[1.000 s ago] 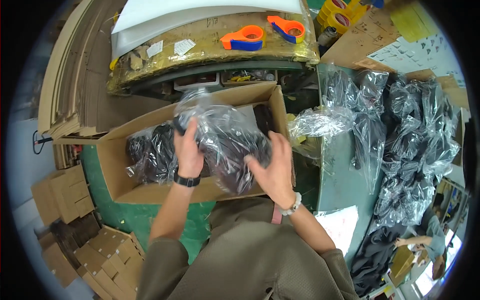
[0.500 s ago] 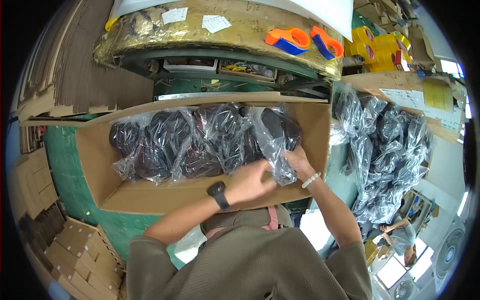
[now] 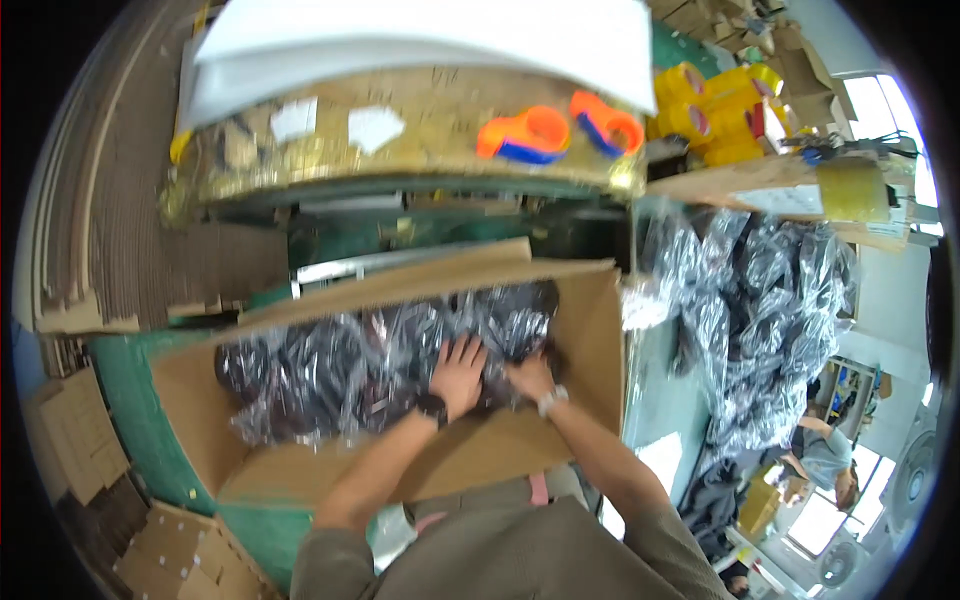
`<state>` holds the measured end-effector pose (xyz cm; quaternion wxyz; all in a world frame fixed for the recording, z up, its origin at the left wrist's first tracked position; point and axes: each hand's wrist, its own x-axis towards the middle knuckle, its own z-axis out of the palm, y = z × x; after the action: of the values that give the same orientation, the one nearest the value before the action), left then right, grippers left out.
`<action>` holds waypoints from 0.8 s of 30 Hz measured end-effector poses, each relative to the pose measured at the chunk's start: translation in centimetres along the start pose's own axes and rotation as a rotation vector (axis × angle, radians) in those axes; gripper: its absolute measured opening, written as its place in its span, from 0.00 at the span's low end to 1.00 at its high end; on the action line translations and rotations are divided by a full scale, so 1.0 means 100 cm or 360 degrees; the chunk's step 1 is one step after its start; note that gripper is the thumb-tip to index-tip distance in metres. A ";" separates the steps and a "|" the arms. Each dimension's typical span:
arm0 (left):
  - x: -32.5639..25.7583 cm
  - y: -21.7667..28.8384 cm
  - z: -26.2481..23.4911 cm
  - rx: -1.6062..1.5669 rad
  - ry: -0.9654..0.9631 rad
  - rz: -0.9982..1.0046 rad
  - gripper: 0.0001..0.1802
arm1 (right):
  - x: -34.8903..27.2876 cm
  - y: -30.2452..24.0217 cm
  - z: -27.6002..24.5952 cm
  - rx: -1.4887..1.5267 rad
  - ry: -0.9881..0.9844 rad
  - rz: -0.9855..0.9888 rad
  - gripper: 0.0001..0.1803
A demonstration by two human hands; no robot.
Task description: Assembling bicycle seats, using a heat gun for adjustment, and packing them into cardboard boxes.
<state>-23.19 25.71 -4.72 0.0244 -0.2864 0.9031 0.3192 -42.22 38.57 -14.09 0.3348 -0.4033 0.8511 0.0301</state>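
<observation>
A long open cardboard box (image 3: 590, 380) holds a row of dark items in clear plastic bags (image 3: 310, 365); what the items are is hard to make out through the shiny film. My left hand (image 3: 460, 380) lies on the bags right of the middle, its fingers spread and nothing in its grasp. Close beside it, my right hand (image 3: 531, 378) presses on the bagged item at the row's right end. The fingertips of that hand are blurred and partly hidden against the dark item.
Beyond the box stands a workbench (image 3: 420, 95) with two orange-and-blue tape dispensers (image 3: 525, 135) and white sheeting (image 3: 420, 35). More bagged items (image 3: 770, 300) are heaped at right, below yellow tape rolls (image 3: 710, 115). Flat cardboard (image 3: 180, 200) is stacked at left. A person (image 3: 825, 460) is at far right.
My left hand has moved up onto the bags and spread its fingers. The loose plastic at the right end now lies down among the row. The view has shifted, so the box appears lower.
</observation>
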 end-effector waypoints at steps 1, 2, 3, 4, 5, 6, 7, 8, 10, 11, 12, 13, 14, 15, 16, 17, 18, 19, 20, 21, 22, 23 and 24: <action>-0.017 -0.001 -0.009 -0.0017 0.0045 -0.0126 0.32 | -0.030 -0.041 -0.067 0.0029 0.0012 -0.0092 0.46; -0.015 0.010 -0.015 -0.0075 0.0079 -0.0157 0.32 | -0.055 -0.103 -0.155 0.0005 -0.0172 -0.0201 0.33; -0.005 0.023 -0.024 -0.0092 0.0103 -0.0082 0.31 | -0.062 -0.117 -0.219 0.0223 -0.0270 -0.0458 0.26; -0.002 0.033 -0.028 -0.0105 0.0109 -0.0053 0.31 | -0.055 -0.127 -0.270 0.0441 -0.0410 -0.0744 0.20; -0.003 0.039 -0.029 -0.0091 0.0113 0.0017 0.30 | -0.042 -0.140 -0.306 0.0646 0.0262 -0.1355 0.13; -0.003 0.046 -0.031 -0.0061 0.0103 -0.0015 0.30 | -0.013 -0.157 -0.342 0.0465 0.0807 -0.1547 0.13; 0.000 0.055 -0.033 -0.0081 0.0035 -0.0067 0.31 | 0.028 -0.162 -0.371 0.0172 0.1038 -0.1485 0.18; 0.001 0.060 -0.035 -0.0098 -0.0034 -0.0144 0.31 | 0.058 -0.186 -0.402 0.0014 0.1225 -0.1301 0.23; 0.013 0.075 -0.048 -0.0082 0.0055 -0.0087 0.28 | 0.156 -0.184 -0.438 -0.0289 0.1487 -0.1343 0.28; 0.017 0.080 -0.056 -0.0167 0.0162 -0.0134 0.26 | 0.203 -0.178 -0.440 -0.0438 0.1490 -0.1254 0.29; 0.014 0.084 -0.064 -0.0255 0.0267 -0.0199 0.24 | 0.238 -0.174 -0.438 -0.0579 0.1472 -0.1175 0.29; 0.008 0.086 -0.075 -0.0233 0.0326 -0.0268 0.22 | 0.256 -0.179 -0.439 -0.0499 0.1300 -0.0992 0.29; 0.000 0.085 -0.082 -0.0212 0.0322 -0.0336 0.22 | 0.267 -0.182 -0.439 -0.0435 0.1115 -0.0819 0.29; -0.011 0.086 -0.087 -0.0234 0.0362 -0.0403 0.22 | 0.272 -0.182 -0.441 -0.0441 0.1060 -0.0860 0.29; -0.021 0.089 -0.090 -0.0266 0.0404 -0.0472 0.22 | 0.271 -0.180 -0.444 -0.0459 0.0998 -0.0905 0.29; -0.031 0.087 -0.097 -0.0194 0.0425 -0.0509 0.21 | 0.264 -0.178 -0.446 -0.0374 0.1107 -0.0878 0.29; -0.044 0.083 -0.106 -0.0153 0.0438 -0.0522 0.21 | 0.257 -0.174 -0.452 -0.0290 0.1219 -0.0834 0.29; -0.070 0.072 -0.109 -0.0039 0.0455 -0.0614 0.21 | 0.239 -0.170 -0.445 -0.0052 0.1317 -0.1128 0.29; -0.097 0.062 -0.117 -0.0032 0.0598 -0.0805 0.23 | 0.212 -0.159 -0.434 0.0210 0.1415 -0.1413 0.30; -0.128 0.050 -0.132 -0.0065 0.0774 -0.0983 0.26 | 0.178 -0.140 -0.416 0.0353 0.1324 -0.1424 0.27; -0.166 0.031 -0.138 0.0315 0.0971 -0.1073 0.28 | 0.129 -0.121 -0.400 0.0604 0.1080 -0.1221 0.22; -0.200 0.009 -0.154 0.0417 0.1005 -0.1307 0.30 | 0.100 -0.079 -0.370 0.0709 0.1193 -0.1083 0.16; -0.246 -0.026 -0.156 0.0707 0.1186 -0.1357 0.32 | 0.074 -0.038 -0.343 0.1162 0.0914 -0.0827 0.11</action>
<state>0.91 27.15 11.82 -0.1084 -0.7033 0.7016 -0.0363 -61.57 20.11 8.88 0.2034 -0.4501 0.7357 -0.4635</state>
